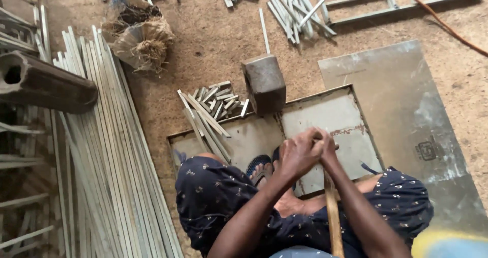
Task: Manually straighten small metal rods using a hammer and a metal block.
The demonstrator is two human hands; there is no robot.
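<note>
Straight ahead of both hands and touching the far rim of the metal tray: a heavy dark block, squat, tilted a little. Under and around the hands: that same shallow grey tray, rust-streaked. Off to the left of the hands, well apart: a broad sheaf of long pale strips, axis running near to far. Just left of the block: a heap of short cut pieces. Clamped together on one wooden handle: left hand and right hand, knuckles touching, left overlapping right. Handle's long axis: from the lap up into the fists, nearly in line with the block. Working end: hidden inside the grip.
</note>
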